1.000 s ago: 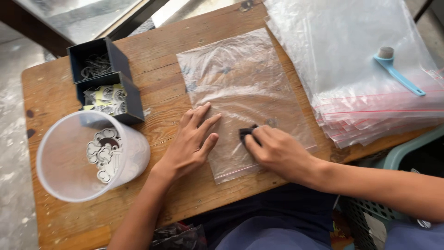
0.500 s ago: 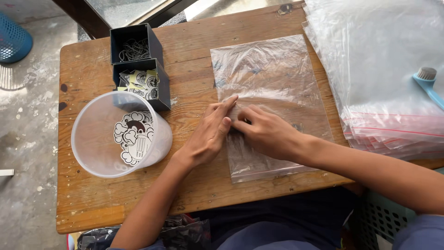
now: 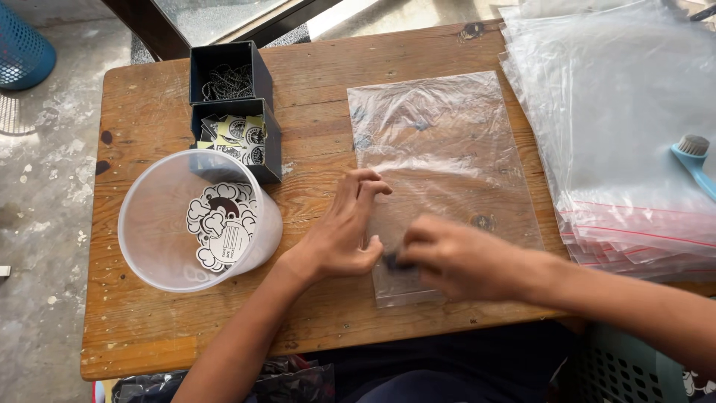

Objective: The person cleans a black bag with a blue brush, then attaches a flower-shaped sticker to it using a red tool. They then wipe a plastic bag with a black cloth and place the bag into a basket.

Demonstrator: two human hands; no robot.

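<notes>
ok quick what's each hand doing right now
left hand: open, fingers curled, fingertips on the clear plastic bag, holding nothing.
right hand: blurred, pinching a small dark piece at the bag's near end.

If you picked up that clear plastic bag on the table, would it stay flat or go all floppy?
Probably floppy: the clear plastic bag is thin and wrinkled, with the wooden table showing through. It looks very light. It may also slide easily, which could be why the left hand and right hand rest at its near end.

Wooden surface [image 3: 149,321]. Clear tub [image 3: 160,246] of stickers at 9 o'clock. Two black boxes [image 3: 231,104] at 11. Bag stack [image 3: 626,127] and blue brush [image 3: 693,160] at 2–3. Blue basket [image 3: 22,45] on floor, far 10.
</notes>
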